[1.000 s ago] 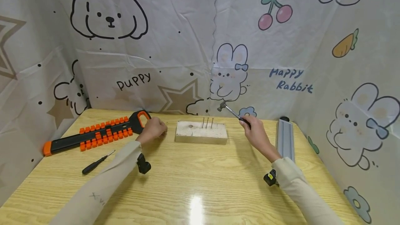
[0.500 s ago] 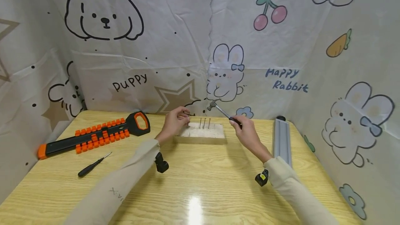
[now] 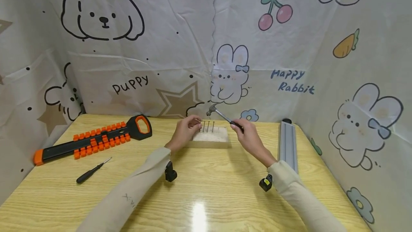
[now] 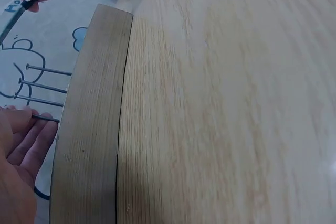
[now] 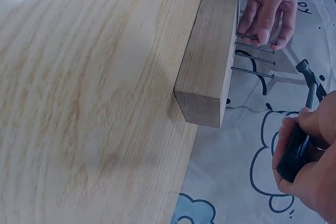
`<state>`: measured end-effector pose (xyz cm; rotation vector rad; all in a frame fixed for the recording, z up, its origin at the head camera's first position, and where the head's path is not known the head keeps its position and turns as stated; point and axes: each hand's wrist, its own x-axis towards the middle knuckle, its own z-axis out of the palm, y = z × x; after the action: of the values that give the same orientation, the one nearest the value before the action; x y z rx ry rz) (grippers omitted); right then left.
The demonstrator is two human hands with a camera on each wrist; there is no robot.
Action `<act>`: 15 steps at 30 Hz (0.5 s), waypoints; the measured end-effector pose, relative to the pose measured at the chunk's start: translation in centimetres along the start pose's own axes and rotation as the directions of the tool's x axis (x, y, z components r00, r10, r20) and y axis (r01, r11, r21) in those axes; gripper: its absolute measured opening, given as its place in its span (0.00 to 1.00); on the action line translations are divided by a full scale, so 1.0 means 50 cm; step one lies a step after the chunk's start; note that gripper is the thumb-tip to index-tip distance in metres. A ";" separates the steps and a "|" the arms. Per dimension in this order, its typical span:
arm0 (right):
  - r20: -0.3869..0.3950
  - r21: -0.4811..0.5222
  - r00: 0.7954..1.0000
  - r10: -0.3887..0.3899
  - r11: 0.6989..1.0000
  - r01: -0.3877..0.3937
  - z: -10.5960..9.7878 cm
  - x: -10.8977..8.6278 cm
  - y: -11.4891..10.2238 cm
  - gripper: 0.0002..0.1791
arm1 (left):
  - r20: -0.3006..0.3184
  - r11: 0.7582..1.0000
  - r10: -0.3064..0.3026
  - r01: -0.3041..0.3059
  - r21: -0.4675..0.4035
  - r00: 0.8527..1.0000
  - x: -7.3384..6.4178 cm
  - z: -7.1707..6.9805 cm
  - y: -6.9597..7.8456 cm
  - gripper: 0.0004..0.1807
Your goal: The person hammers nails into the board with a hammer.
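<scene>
A pale wooden block (image 3: 212, 141) lies on the table, with three nails (image 4: 44, 86) standing in a row in its top. At the row's left end, my left hand (image 3: 184, 132) pinches another nail (image 4: 46, 118) between thumb and fingers. This nail is upright, its point at the block's top face; whether it has entered the wood I cannot tell. My right hand (image 3: 252, 139) grips the black handle of a small claw hammer (image 3: 222, 115). The hammer's head (image 3: 211, 109) hangs in the air above and behind the nails, apart from them.
On the left lies a black and orange rack (image 3: 96, 137) with rows of orange clips. A screwdriver (image 3: 93, 170) is in front of it. A long grey case (image 3: 288, 146) lies at the right. Printed cloth (image 3: 180, 46) walls in the table (image 3: 199, 189).
My left hand has moved right from beside the rack to the block, bringing a nail up against the row. The hammer has shifted slightly left in the view, still raised.
</scene>
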<state>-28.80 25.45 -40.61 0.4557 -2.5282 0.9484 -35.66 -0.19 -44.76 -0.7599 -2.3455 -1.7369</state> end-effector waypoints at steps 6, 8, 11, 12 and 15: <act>0.007 0.005 1.000 -0.012 1.000 0.012 0.001 0.005 -0.005 0.09 | -0.018 1.000 -0.007 0.006 -0.016 1.000 0.004 0.001 -0.004 0.11; 0.014 0.003 1.000 -0.015 1.000 0.015 0.002 0.006 -0.008 0.09 | -0.018 1.000 -0.003 0.003 -0.013 1.000 0.004 0.002 -0.007 0.11; 0.029 -0.009 0.999 -0.026 1.000 0.027 0.003 0.008 -0.010 0.09 | -0.020 1.000 0.004 -0.004 -0.017 1.000 0.004 0.001 -0.012 0.11; 0.034 -0.019 0.999 -0.035 0.999 0.035 0.004 0.009 -0.010 0.09 | -0.022 1.000 0.005 -0.006 -0.020 1.000 0.004 0.000 -0.014 0.12; 0.049 -0.058 0.996 -0.077 0.995 0.080 0.002 0.013 -0.011 0.08 | -0.024 0.999 0.001 -0.002 -0.036 1.000 0.003 -0.001 -0.015 0.12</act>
<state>-29.16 24.91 -40.06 0.5607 -2.5525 0.8401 -36.16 -0.34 -45.35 -0.7419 -2.3040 -1.7817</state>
